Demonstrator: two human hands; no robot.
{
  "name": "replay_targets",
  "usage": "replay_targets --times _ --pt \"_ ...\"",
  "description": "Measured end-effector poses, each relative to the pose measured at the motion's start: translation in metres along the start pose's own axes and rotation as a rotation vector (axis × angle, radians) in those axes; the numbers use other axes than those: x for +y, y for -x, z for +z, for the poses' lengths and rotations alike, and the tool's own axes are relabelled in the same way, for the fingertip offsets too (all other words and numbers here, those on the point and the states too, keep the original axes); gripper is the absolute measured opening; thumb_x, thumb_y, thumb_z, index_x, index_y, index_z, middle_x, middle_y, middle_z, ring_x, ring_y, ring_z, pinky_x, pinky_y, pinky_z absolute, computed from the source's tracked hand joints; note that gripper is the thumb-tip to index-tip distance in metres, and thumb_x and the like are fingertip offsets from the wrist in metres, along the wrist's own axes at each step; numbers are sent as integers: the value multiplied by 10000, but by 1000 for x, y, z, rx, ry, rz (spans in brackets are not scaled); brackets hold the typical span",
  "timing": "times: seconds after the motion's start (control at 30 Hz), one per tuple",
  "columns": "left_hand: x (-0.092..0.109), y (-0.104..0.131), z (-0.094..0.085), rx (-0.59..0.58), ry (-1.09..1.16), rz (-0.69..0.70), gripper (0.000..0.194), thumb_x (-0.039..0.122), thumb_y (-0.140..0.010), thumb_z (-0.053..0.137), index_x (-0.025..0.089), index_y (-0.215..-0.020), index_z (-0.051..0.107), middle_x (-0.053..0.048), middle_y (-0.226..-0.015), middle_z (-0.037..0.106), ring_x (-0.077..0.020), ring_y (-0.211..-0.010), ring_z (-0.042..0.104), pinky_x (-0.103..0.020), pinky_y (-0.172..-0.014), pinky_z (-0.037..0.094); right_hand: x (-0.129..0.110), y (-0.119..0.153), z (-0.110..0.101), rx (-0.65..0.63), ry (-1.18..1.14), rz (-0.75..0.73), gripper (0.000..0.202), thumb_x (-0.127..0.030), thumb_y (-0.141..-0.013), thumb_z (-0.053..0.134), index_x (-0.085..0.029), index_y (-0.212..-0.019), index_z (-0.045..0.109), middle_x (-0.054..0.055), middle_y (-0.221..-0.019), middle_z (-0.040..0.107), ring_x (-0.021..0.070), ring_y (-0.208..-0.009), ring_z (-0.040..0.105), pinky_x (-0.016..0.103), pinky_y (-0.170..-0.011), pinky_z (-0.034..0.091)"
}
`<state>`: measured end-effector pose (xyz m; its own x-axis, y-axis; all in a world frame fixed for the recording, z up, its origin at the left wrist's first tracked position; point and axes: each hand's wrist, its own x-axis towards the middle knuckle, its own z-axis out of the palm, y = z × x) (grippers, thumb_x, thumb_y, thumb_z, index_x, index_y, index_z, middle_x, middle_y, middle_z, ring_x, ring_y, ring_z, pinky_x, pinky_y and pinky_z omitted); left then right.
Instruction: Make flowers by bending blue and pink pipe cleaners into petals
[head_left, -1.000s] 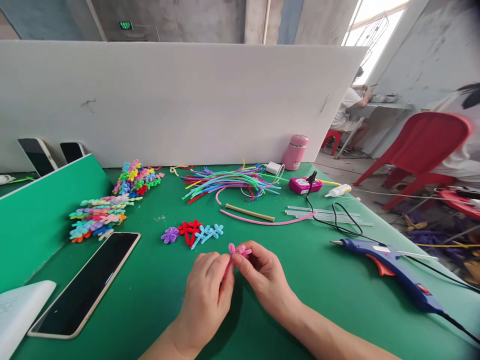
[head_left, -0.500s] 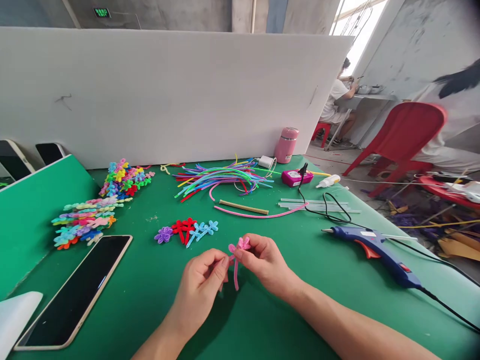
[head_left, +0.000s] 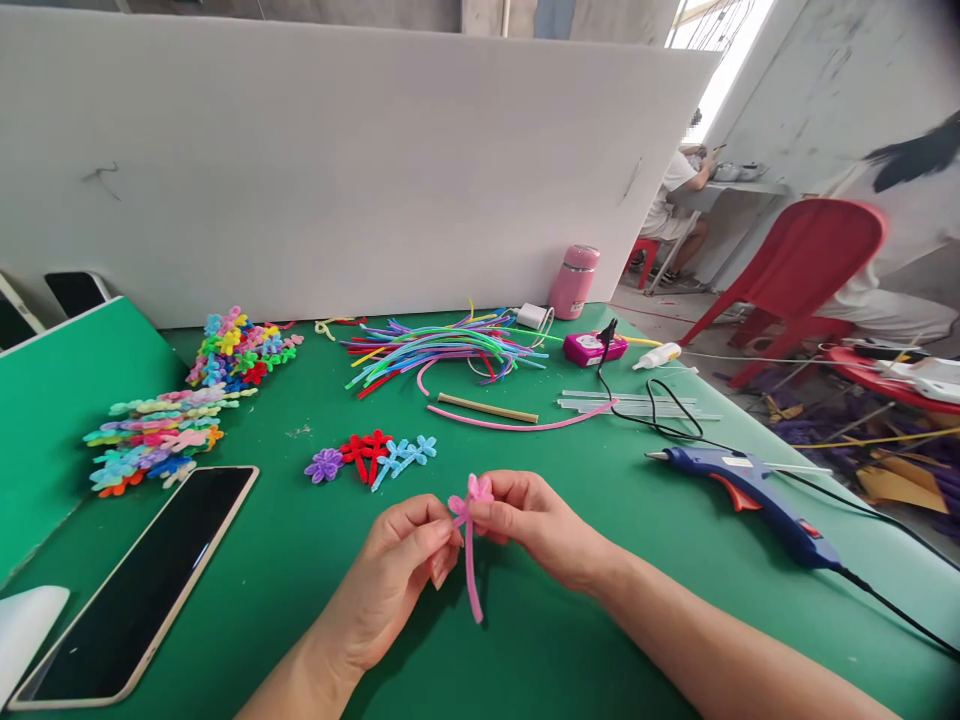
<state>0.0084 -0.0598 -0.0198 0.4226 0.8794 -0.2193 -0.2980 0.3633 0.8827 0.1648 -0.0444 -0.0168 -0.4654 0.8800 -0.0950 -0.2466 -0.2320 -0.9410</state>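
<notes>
Pinched a pink fuzzy flower with left hand and right hand; could not read white labels on glue gun or magenta box.

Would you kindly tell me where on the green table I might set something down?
The green table is bare between the phone and left hand, and between the right hand and glue gun. The back is crowded by the strand bundle, the back left by flower piles.
</notes>
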Motion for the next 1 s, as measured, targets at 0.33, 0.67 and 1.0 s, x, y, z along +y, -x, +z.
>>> replay_targets --times 0.33,0.67,1.0 --pt "-1 -1 7 11 -94 -17 201 295 -768 525 137 -666 595 13 -603 448 -86 -560 356 -223 -546 316 5 -3 -2 36 -6 -34 258 -363 -744 578 -128 -657 519 -29 -557 485 64 -523 381 209 -503 254" --pt "-9 -2 8 75 -498 155 254 314 -774 488 152 -582 528 34 -547 378 -92 -524 314 -220 -485 283 11 -1 2 108 119 -67 262 -344 -723 581 -146 -604 458 -27 -534 490 76 -500 433 211 -496 334" --pt "-14 -1 14 179 -539 169 330 338 -780 461 166 -501 422 40 -494 351 -91 -496 298 -225 -466 254 11 -3 5 205 297 -113 251 -324 -733 547 -149 -594 433 -54 -527 380 58 -484 326 190 -445 281"
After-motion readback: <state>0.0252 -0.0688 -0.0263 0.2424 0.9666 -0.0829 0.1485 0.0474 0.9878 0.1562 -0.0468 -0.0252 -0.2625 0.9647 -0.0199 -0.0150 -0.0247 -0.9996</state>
